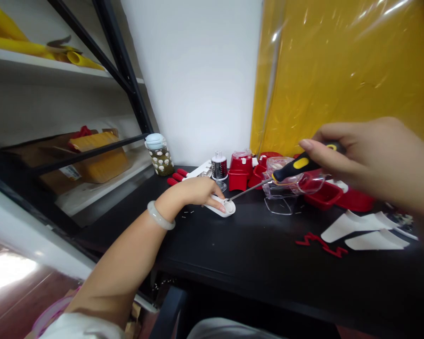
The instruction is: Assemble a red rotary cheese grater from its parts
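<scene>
My left hand (pixel 205 190), with a pale bangle on its wrist, holds a white plastic piece (pixel 222 206) with a round recessed end against the black table (pixel 212 254). Fingers of my right hand (pixel 353 150) are wrapped round the black and yellow handle of a screwdriver (pixel 297 165). Its shaft slants down to the left, and the tip is at the recessed end of the white piece. Small screws (pixel 188 214) lie on the table just left of that piece. Behind it stands a metal drum (pixel 219 167) with a white top.
Red plastic housings (pixel 239 172) and clear plastic parts (pixel 281 205) are at the back right. White curved panels (pixel 376 239) and a red zigzag piece (pixel 321 244) lie at the right. A jar with a blue lid (pixel 159 155) and red-handled parts (pixel 178 176) are at the back left, beside a shelf (pixel 123 169).
</scene>
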{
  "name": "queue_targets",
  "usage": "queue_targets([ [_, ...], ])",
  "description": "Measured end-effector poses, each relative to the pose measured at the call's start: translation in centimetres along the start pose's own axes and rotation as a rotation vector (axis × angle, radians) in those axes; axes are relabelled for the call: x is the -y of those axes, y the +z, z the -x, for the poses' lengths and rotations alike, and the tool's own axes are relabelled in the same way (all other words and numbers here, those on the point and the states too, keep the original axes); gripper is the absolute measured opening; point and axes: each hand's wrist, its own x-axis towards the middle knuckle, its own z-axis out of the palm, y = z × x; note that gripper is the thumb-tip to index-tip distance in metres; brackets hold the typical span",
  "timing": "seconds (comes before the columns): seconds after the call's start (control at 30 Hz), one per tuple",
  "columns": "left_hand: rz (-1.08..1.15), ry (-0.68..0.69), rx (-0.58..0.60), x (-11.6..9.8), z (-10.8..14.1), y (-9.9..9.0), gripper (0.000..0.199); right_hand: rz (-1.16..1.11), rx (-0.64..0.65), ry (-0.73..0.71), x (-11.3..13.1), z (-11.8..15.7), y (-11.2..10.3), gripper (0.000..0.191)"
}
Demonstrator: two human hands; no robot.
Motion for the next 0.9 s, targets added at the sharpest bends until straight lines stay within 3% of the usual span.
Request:
queue_targets([
  [0.17,0.01,0.017,-0.008,0.1,0.0,0.1,0.041,-0.296,0.056,-0.174,-1.4,0.6,0.0,0.048],
  [0.27,0.005,0.026,-0.004,0.1,0.0,0.0,0.041,-0.357,0.136,-0.237,-1.9,0.6,-0.5,0.038],
  [0.33,0.001,0.025,-0.003,0.1,0.0,0.0,0.042,-0.328,0.136,-0.234,-1.6,0.4,-0.7,0.039],
  [0.4,-0.005,0.022,-0.004,0.2,0.0,0.1,0.044,-0.26,0.093,-0.201,-1.2,0.2,-0.7,0.053],
  [0.53,-0.002,0.023,0.0,0.4,-0.1,0.2,0.044,-0.078,0.042,-0.033,0.0,-0.1,-0.5,0.077],
  [0.67,0.01,0.03,0.007,0.5,-0.2,0.2,0.044,0.06,0.045,0.078,0.3,0.2,-0.2,0.079],
  [0.8,0.015,0.026,-0.001,0.3,-0.1,0.1,0.041,-0.159,0.101,0.004,-0.8,0.6,-0.2,0.065],
  [0.9,0.008,0.023,0.0,0.2,-0.1,0.1,0.041,-0.308,0.186,-0.079,-1.9,0.7,-0.5,0.068],
])
